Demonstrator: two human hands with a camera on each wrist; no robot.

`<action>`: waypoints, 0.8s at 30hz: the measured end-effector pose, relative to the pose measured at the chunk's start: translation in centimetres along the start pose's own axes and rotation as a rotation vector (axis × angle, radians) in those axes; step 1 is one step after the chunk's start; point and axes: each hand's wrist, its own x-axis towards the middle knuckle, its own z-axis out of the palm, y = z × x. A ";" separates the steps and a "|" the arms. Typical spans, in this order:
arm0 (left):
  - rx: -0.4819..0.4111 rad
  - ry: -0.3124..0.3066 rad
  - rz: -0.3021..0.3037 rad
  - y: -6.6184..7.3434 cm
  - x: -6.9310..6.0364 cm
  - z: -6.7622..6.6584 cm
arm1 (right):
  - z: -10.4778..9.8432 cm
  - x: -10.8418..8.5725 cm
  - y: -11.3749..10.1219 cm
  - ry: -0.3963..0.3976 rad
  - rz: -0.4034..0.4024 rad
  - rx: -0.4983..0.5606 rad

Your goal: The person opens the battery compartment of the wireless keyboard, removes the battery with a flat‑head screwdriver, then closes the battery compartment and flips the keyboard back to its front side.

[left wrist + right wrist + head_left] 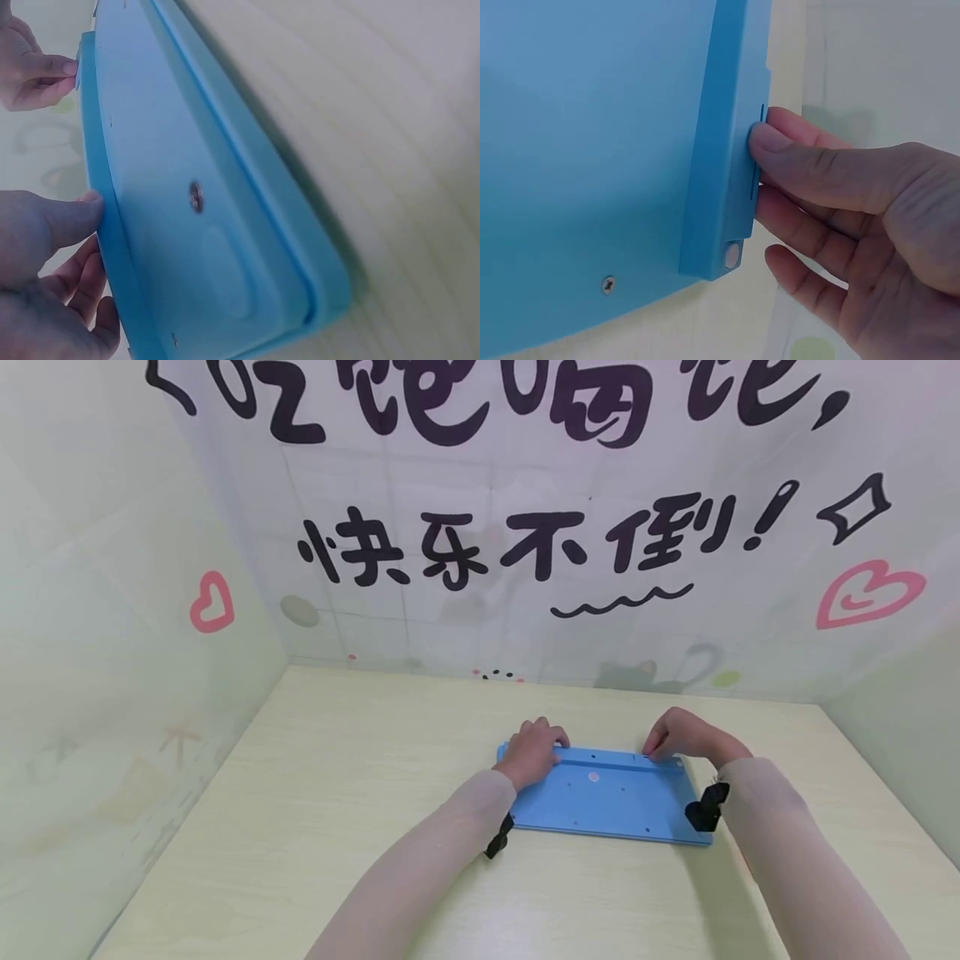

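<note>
A flat light-blue plastic panel [600, 806] with a raised ridge along its far edge lies on the table; small screws dot its face. At the ridge's left part my left hand [534, 750] grips the edge, thumb on the near side in the left wrist view and fingers curled behind. My right hand [686, 735] pinches the ridge near its right end between thumb and fingers. The right wrist view shows a thin slot in the ridge [731, 150] by the thumb, with a pale round pad [732, 255] close to the ridge's end. The panel's underside is hidden.
The panel rests on a pale wood-grain table [360, 760]. White printed sheets [465, 635] with black lettering and pink hearts stand behind it and at both sides. Black wrist devices [707, 808] sit at the sleeve cuffs.
</note>
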 end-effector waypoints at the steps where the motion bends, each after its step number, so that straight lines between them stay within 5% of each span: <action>1: 0.001 0.000 0.000 0.0 0.0 0.0 | -0.1 0.1 0.0 -0.008 0.005 -0.005; 14: -0.020 -0.013 -0.009 0.1 0.2 0.1 | -1.0 1.0 -1.4 -0.164 0.187 -0.023; 24: -0.024 -0.024 -0.009 -0.1 0.4 0.1 | -1.3 1.5 -1.0 -0.227 0.205 -0.007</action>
